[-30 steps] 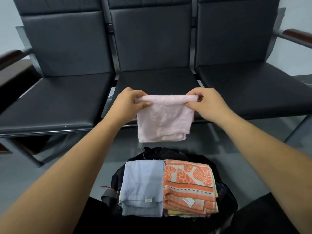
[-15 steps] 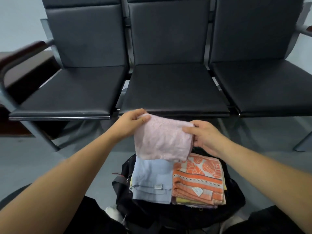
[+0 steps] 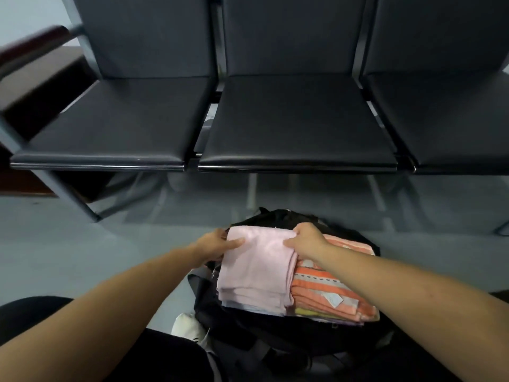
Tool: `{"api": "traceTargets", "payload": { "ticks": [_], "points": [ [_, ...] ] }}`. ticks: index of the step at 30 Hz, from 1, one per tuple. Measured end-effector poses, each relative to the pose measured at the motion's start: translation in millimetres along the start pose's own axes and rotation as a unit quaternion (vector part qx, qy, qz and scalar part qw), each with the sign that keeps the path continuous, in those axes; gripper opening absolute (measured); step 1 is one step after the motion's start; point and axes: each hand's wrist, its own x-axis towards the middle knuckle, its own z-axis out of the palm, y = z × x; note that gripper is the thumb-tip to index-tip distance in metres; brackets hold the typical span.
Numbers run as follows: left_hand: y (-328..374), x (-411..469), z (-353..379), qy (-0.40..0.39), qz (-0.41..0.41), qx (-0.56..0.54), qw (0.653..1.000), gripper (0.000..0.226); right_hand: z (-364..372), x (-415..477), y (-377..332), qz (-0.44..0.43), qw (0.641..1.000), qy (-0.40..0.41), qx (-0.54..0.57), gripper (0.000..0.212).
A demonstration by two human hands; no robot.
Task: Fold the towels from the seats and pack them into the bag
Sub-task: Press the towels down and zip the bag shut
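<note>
A folded pink towel [image 3: 256, 268] lies on the left stack inside the open black bag [image 3: 248, 326] on the floor, covering the light blue towel, of which only a thin edge shows. My left hand [image 3: 217, 242] grips the pink towel's far left corner. My right hand [image 3: 305, 239] grips its far right corner. Beside it on the right sits a folded orange patterned towel [image 3: 327, 290] with a yellow layer under it.
Three black padded seats [image 3: 297, 122] stand in a row ahead with no towels on them. A dark wooden armrest [image 3: 35, 42] is at the far left. A white shoe [image 3: 190, 328] shows by the bag, on the grey floor.
Both hands carried the pink towel down from in front of the seats and laid it on the light blue towel in the bag. The view has tilted downward.
</note>
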Motion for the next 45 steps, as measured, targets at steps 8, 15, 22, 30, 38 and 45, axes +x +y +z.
{"api": "traceTargets", "payload": {
  "ticks": [8,15,22,30,38,45],
  "points": [
    [-40,27,7,-0.054,-0.071,-0.069,0.994,0.061,9,15,0,-0.091,0.990,0.005,-0.110,0.021],
    [-49,26,15,-0.088,-0.079,-0.094,0.989,0.022,36,-16,-14,-0.177,0.887,0.080,-0.419,0.056],
    [-38,37,-6,-0.037,-0.105,-0.067,0.992,0.013,91,-14,7,-0.205,0.847,-0.040,-0.489,0.084],
    [-17,79,-7,0.015,-0.060,0.199,0.978,0.033,63,27,58,-0.198,0.835,-0.058,-0.510,0.097],
    [-48,116,34,-0.023,0.034,0.383,0.923,0.023,73,35,72,-0.231,0.858,-0.043,-0.457,0.078],
    [-92,111,22,0.073,0.155,0.632,0.756,0.040,75,40,80,-0.245,0.865,-0.012,-0.438,0.078]
  ]
}}
